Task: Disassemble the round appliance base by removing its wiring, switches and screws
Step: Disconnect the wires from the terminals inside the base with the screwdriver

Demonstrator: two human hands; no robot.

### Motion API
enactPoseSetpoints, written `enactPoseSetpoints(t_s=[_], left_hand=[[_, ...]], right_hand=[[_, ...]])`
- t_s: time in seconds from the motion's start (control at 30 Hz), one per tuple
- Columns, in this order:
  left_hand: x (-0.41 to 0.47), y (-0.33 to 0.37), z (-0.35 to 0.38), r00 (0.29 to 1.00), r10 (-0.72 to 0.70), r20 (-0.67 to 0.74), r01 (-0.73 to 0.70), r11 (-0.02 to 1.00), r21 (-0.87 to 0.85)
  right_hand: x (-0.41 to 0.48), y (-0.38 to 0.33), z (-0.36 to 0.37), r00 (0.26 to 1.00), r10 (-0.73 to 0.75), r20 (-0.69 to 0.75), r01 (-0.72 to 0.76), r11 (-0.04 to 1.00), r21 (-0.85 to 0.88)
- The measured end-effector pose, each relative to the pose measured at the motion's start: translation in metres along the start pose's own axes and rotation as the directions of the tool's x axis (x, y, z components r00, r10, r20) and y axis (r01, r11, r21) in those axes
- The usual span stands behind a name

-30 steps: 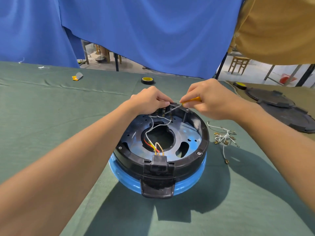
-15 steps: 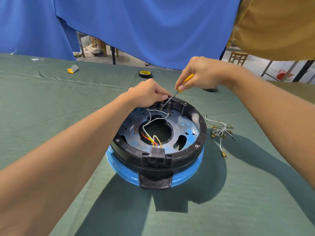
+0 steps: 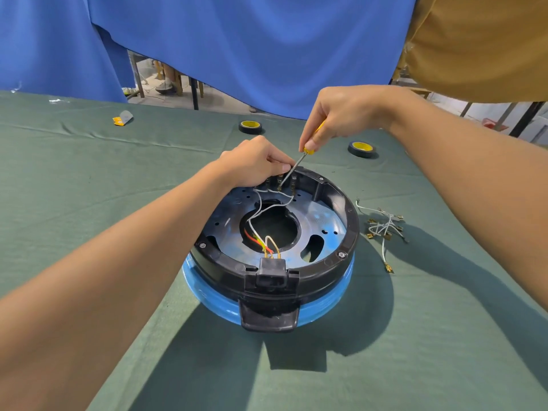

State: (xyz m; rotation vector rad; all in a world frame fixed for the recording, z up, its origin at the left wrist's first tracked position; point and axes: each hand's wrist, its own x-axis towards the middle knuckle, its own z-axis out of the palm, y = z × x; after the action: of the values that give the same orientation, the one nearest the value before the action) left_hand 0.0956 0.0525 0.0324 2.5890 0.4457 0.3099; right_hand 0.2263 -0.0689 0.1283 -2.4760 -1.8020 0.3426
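Note:
The round appliance base (image 3: 335,256) lies upside down on the green cloth, a black ring over a blue rim with a metal plate inside. White wires (image 3: 261,207) run from terminals at its far edge; red and yellow wires (image 3: 261,246) reach the black switch block (image 3: 272,272) at the near edge. My right hand (image 3: 341,114) grips a yellow-handled screwdriver (image 3: 292,167), its tip down at the far terminals. My left hand (image 3: 255,164) rests on the far rim, fingers curled and pinching at the terminals beside the shaft.
A bundle of removed white wires with brass terminals (image 3: 384,228) lies right of the base. Two black tape rolls (image 3: 251,126) (image 3: 361,148) sit beyond it. A small yellow and grey scrap (image 3: 122,117) lies far left. Blue curtain hangs behind the table.
My right hand has risen and tilted the screwdriver from nearly flat to steeply upright over the far terminals. My left hand has stayed at the far rim.

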Motion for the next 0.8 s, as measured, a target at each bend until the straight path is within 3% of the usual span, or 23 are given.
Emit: enactPoseSetpoints(t_s=[0.33,0.8], left_hand=[[0.002,-0.004,-0.002,1.0,0.013,0.014,-0.012,0.999,-0.038],[0.0,0.0,-0.001,1.0,-0.016,0.018,0.016,1.0,-0.006]], right_hand=[[-0.04,0.002,0.041,0.949,-0.156,-0.275,0.142,0.987,-0.07],[-0.038,-0.017,0.043,0.969,-0.106,-0.223,0.097,0.994,-0.05]])
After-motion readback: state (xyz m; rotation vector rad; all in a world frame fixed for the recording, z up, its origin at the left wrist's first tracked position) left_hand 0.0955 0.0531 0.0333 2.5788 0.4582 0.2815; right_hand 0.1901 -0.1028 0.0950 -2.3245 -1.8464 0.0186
